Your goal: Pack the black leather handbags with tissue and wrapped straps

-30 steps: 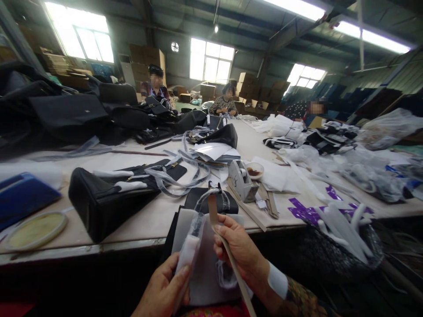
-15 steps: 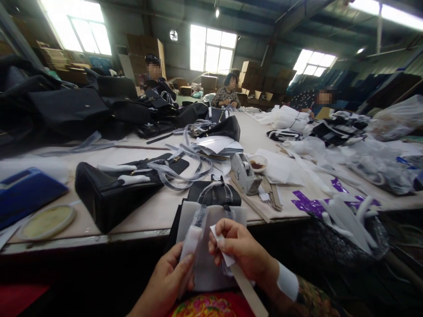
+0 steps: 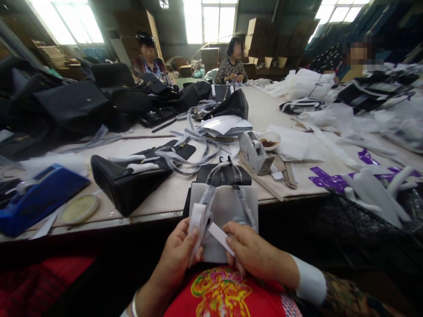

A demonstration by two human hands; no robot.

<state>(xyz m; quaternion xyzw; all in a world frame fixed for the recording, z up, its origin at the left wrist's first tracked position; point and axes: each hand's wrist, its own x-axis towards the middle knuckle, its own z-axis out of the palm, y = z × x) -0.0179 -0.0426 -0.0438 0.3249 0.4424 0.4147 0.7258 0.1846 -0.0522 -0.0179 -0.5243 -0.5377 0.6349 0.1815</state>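
Observation:
In front of me a black handbag [image 3: 200, 177] leans at the table's edge, a pale grey sheet [image 3: 226, 202] over its front. Its handles are wrapped in clear plastic [image 3: 207, 193]. My left hand [image 3: 180, 248] is closed around a white foam strip [image 3: 197, 215] that lies along one wrapped strap. Pinched between the fingers of my right hand [image 3: 249, 248] is a small white strip [image 3: 220, 237], angled towards the left hand. The fingertips below it are partly hidden.
Another black bag [image 3: 132, 185] lies at left, near a blue tape dispenser [image 3: 42, 198] and a tape roll [image 3: 79, 209]. A grey tape dispenser [image 3: 256, 154] stands behind the handbag. Black bags [image 3: 72, 105] are piled at far left. Co-workers [image 3: 233, 66] sit across the table.
The tan strip under my right hand is out of sight, and the white strip now points up-left, more exposed. The camera view has tilted down and shifted slightly. My left hand keeps its hold.

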